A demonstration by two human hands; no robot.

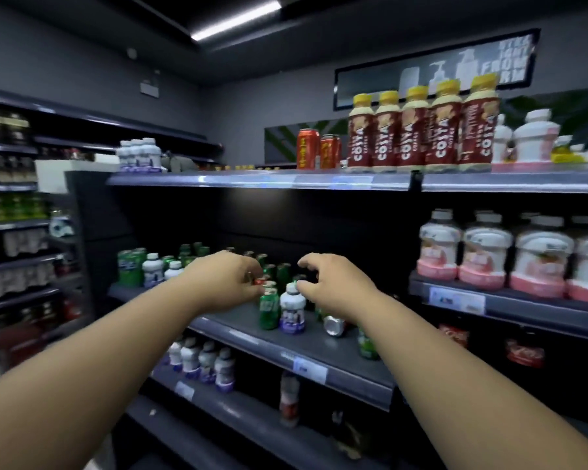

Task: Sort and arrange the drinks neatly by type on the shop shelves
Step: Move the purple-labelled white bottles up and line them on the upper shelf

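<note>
On the middle shelf [319, 351] stand mixed drinks: green cans [269, 308], a white bottle with a purple label [292, 312] and a silver-ended can lying on its side [333, 325]. My left hand [224, 279] reaches over the green cans, thumb and fingers pinched on a small red can [261, 280] whose body is mostly hidden. My right hand [333, 283] hovers just right of the white bottle, fingers curled and apart, thumb near its cap. More green cans and white bottles [151, 269] are mixed at the shelf's left end.
The top shelf carries Costa coffee bottles [418, 130], red cans [308, 149] and a pack of white bottles [140, 154]. Pink-and-white jugs [486, 252] fill the right bay, with cola cans [523, 352] below. The lower shelf has white bottles [204, 362] and one red-labelled bottle [289, 398].
</note>
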